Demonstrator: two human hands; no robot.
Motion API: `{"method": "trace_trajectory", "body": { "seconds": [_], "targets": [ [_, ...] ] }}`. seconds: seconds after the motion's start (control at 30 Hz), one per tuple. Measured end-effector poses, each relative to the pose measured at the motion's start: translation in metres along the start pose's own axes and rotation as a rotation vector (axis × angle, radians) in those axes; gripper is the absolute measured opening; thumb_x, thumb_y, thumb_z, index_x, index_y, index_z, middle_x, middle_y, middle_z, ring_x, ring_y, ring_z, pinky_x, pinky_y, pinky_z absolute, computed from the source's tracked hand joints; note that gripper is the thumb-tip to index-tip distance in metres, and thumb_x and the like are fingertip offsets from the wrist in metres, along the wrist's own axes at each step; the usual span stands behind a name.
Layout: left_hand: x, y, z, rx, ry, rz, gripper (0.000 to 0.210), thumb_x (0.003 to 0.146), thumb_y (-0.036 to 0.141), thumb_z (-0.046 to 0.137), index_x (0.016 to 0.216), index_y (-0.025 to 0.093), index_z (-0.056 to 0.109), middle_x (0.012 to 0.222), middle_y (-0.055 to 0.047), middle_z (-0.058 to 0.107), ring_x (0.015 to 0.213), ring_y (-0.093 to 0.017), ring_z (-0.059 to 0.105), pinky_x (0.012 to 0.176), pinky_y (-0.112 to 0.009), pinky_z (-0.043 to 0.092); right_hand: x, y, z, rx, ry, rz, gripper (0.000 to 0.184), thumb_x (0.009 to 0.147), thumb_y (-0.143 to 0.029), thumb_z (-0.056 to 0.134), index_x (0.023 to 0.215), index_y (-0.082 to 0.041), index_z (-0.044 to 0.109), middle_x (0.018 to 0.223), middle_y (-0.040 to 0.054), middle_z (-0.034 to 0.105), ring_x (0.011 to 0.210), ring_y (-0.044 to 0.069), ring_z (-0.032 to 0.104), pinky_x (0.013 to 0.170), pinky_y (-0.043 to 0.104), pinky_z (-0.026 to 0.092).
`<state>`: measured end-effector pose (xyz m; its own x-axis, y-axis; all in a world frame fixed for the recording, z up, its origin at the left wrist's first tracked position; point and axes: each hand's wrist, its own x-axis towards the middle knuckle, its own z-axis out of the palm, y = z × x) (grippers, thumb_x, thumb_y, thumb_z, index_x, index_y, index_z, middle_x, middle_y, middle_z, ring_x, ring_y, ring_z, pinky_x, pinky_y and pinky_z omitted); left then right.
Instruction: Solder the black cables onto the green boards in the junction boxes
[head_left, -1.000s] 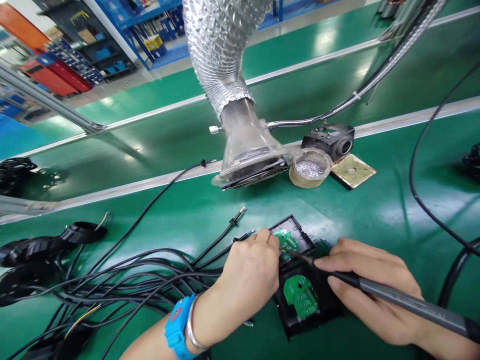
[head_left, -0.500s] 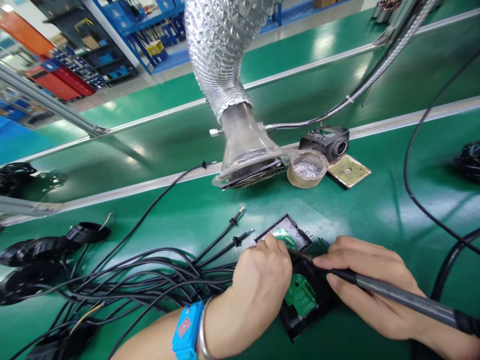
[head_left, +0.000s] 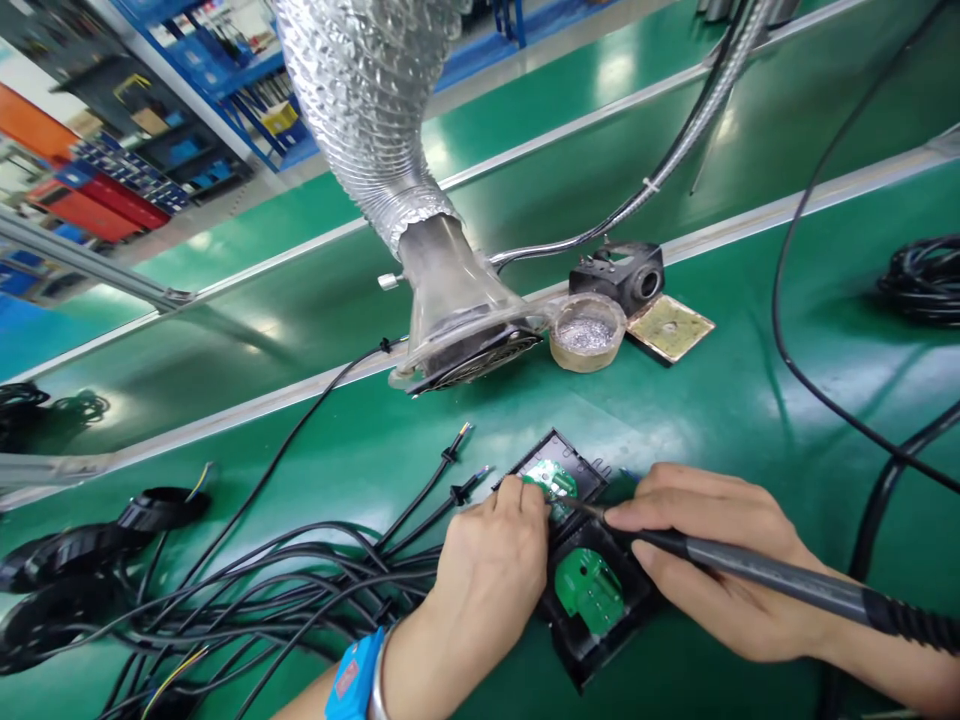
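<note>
My right hand (head_left: 720, 550) grips a soldering iron (head_left: 780, 575) by its dark handle, fingers near the front end. The iron's tip reaches left to a green circuit board (head_left: 553, 478) inside a black plastic housing (head_left: 577, 455). Beside that board, my left hand (head_left: 487, 560) is closed, its curled fingertips at the board's left edge. Whatever those fingers pinch is hidden behind the knuckles. Below the iron, a second green circuit board (head_left: 596, 585) lies in another black housing (head_left: 574, 665). A blue wrist strap (head_left: 352, 680) is on my left wrist.
Black cables (head_left: 315, 570) with stripped ends spread across the left of the green bench. A fume extraction hood (head_left: 465, 330) hangs over the bench. Behind the boards are a round solder-scrap pot (head_left: 589, 335), an iron stand (head_left: 622, 275) and a yellow sponge tray (head_left: 671, 328).
The view has shifted, moving the background leftward. My left knuckles cover less of the upper board, and the iron's tip now shows against it. The lower board is also less covered.
</note>
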<state>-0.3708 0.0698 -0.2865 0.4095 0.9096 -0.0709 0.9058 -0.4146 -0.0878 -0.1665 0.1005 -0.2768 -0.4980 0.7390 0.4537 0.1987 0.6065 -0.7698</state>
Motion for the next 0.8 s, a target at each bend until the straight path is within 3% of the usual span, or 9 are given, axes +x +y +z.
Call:
{"method": "trace_trajectory", "body": {
  "seconds": [0.57, 0.8],
  "targets": [
    [0.0031, 0.0, -0.005, -0.08, -0.015, 0.008, 0.009, 0.083, 0.01, 0.058, 0.08, 0.018, 0.056, 0.072, -0.001, 0.058, 0.054, -0.02, 0.059, 0.042, -0.03, 0.048, -0.0017, 0.0008, -0.0003, 0.027, -0.013, 0.009, 0.03, 0.08, -0.004, 0.05, 0.103, -0.015, 0.065, 0.066, 0.0003, 0.056, 0.059, 0.009, 0.053, 0.053, 0.02, 0.046],
    [0.0011, 0.0001, -0.0007, -0.072, 0.076, 0.023, 0.012, 0.08, 0.011, 0.061, 0.075, 0.019, 0.054, 0.068, 0.001, 0.056, 0.051, -0.018, 0.057, 0.039, -0.029, 0.044, -0.0007, 0.0009, 0.0011, 0.038, -0.023, 0.009, 0.028, 0.08, -0.004, 0.05, 0.102, -0.013, 0.064, 0.065, 0.0004, 0.055, 0.06, 0.008, 0.051, 0.054, 0.019, 0.045]
  ]
}}
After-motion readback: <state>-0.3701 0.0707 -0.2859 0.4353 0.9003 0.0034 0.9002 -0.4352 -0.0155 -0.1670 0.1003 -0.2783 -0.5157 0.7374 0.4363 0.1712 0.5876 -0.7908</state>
